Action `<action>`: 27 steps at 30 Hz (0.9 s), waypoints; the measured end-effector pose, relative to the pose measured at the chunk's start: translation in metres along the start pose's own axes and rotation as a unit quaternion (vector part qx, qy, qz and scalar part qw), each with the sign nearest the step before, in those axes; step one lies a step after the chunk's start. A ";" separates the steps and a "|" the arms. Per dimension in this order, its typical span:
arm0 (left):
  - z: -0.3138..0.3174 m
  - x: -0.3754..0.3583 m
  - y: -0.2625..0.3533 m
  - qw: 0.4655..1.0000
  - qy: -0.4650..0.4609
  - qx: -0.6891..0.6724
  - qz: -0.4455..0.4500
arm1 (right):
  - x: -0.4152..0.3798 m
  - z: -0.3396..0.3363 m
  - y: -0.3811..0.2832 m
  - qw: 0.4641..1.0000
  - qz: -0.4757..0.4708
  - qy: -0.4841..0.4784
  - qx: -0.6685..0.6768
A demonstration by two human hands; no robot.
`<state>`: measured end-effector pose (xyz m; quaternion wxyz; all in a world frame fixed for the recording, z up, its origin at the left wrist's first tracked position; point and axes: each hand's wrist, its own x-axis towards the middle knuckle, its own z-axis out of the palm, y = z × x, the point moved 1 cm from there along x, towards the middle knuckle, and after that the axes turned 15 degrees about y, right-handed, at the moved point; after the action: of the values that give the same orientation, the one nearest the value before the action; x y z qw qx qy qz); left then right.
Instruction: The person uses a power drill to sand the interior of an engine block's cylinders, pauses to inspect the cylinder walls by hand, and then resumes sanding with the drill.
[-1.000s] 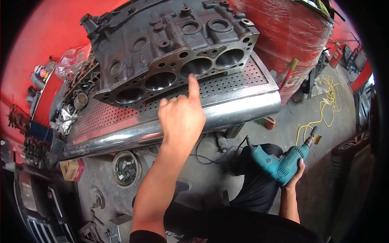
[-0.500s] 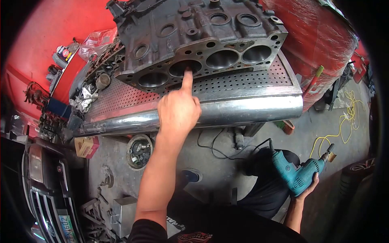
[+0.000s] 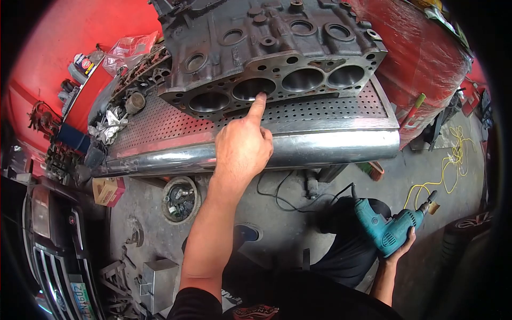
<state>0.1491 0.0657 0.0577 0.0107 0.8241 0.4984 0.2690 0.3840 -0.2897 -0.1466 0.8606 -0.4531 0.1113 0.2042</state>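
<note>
A dark engine block (image 3: 213, 48) lies on a perforated metal bench top (image 3: 152, 125), its row of cylinder bores facing me. My left hand (image 3: 243, 146) reaches up to it with the index finger stretched out and the other fingers curled, holding nothing. That fingertip is at the lower rim of the second cylinder bore (image 3: 250, 87) from the left. Low on the right, my right hand (image 3: 406, 249) grips a teal power drill (image 3: 388, 232) by its body. The drill's chuck points up and right, with a tan, flap-like piece at its tip.
Greasy engine parts (image 3: 140, 74) and a crumpled white rag (image 3: 114, 127) lie at the bench's left. Below are a round tub (image 3: 198, 209) of parts, a carton (image 3: 108, 191) and a metal box (image 3: 162, 285). A vehicle front (image 3: 56, 250) stands left; a yellow cord (image 3: 445, 181) lies right.
My left fingertip has drawn back from inside the second bore to its lower rim. The view has shifted slightly; my right hand still holds the drill in much the same place.
</note>
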 end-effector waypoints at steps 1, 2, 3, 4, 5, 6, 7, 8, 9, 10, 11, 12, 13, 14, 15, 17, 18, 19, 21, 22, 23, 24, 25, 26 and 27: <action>0.001 0.002 0.000 1.000 0.001 -0.017 -0.010 | 0.000 0.000 0.001 1.000 0.000 -0.001 0.000; 0.002 0.005 0.001 0.999 0.001 -0.036 -0.013 | 0.000 0.000 0.001 1.000 -0.001 -0.002 0.000; 0.002 0.008 0.002 0.998 0.001 -0.054 -0.017 | 0.000 0.000 0.001 1.000 -0.001 -0.004 -0.001; 0.002 0.009 0.002 0.997 0.001 -0.072 -0.020 | 0.000 0.001 0.001 1.000 0.000 -0.005 -0.001; 0.002 0.008 0.002 0.996 0.002 -0.083 -0.019 | 0.000 0.000 0.001 1.000 0.001 -0.004 -0.001; 0.002 0.007 0.002 0.995 0.004 -0.095 -0.018 | -0.001 0.001 0.001 1.000 0.002 -0.004 0.000; 0.001 0.005 0.002 0.994 0.006 -0.106 -0.016 | -0.002 0.002 0.001 1.000 0.003 -0.003 0.002; 0.001 0.003 0.003 0.991 -0.003 -0.130 -0.028 | -0.001 0.002 0.001 1.000 0.000 -0.001 0.001; 0.001 0.000 0.003 0.987 -0.013 -0.153 -0.040 | 0.000 0.001 0.001 1.000 -0.002 0.002 0.001; 0.001 -0.002 0.002 0.982 -0.023 -0.177 -0.053 | 0.001 0.000 0.001 1.000 -0.005 0.004 -0.001; -0.002 -0.002 0.003 0.975 -0.046 -0.205 -0.067 | 0.001 0.000 0.001 1.000 -0.001 0.000 0.000; -0.001 -0.003 0.004 0.954 -0.060 -0.279 -0.089 | 0.001 0.000 0.000 1.000 0.004 -0.005 0.000; 0.001 -0.003 0.005 0.927 -0.072 -0.350 -0.110 | 0.001 0.000 0.000 1.000 0.008 -0.010 0.001; 0.003 -0.003 0.006 0.894 -0.084 -0.420 -0.129 | 0.001 0.000 0.001 1.000 0.004 -0.008 -0.002; 0.006 0.000 0.007 0.866 -0.093 -0.468 -0.146 | 0.001 0.000 0.001 1.000 0.000 -0.006 -0.005; 0.011 0.009 0.007 0.801 -0.108 -0.561 -0.177 | -0.001 0.001 0.000 1.000 -0.004 -0.003 -0.008; 0.016 0.007 0.007 0.778 -0.104 -0.594 -0.173 | -0.001 0.002 0.000 1.000 -0.004 -0.003 -0.007; 0.023 0.005 0.006 0.754 -0.100 -0.627 -0.168 | -0.002 0.003 0.000 1.000 -0.005 -0.002 -0.006; 0.027 -0.002 0.007 0.707 -0.103 -0.681 -0.163 | -0.001 0.004 0.001 1.000 -0.005 -0.002 -0.002; 0.027 -0.006 0.008 0.691 -0.103 -0.697 -0.164 | -0.002 0.003 0.000 1.000 -0.005 -0.001 -0.002; 0.026 -0.011 0.010 0.674 -0.102 -0.713 -0.165 | -0.001 0.001 -0.001 1.000 -0.005 -0.004 -0.004; 0.025 -0.013 0.010 0.658 -0.100 -0.728 -0.167 | 0.000 0.000 -0.001 1.000 -0.005 -0.006 -0.006; 0.027 -0.013 0.010 0.634 -0.103 -0.748 -0.167 | 0.001 -0.001 -0.001 1.000 -0.004 -0.009 -0.008; 0.029 -0.013 0.009 0.609 -0.105 -0.768 -0.167 | 0.001 0.000 -0.001 1.000 -0.003 -0.009 -0.008; 0.031 -0.013 0.008 0.583 -0.108 -0.788 -0.166 | 0.000 0.001 -0.001 1.000 -0.003 -0.008 -0.009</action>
<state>0.1648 0.0591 0.0275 0.7539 0.4183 0.2145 0.4590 0.3840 -0.2894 -0.1451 0.8580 -0.4591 0.1018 0.2064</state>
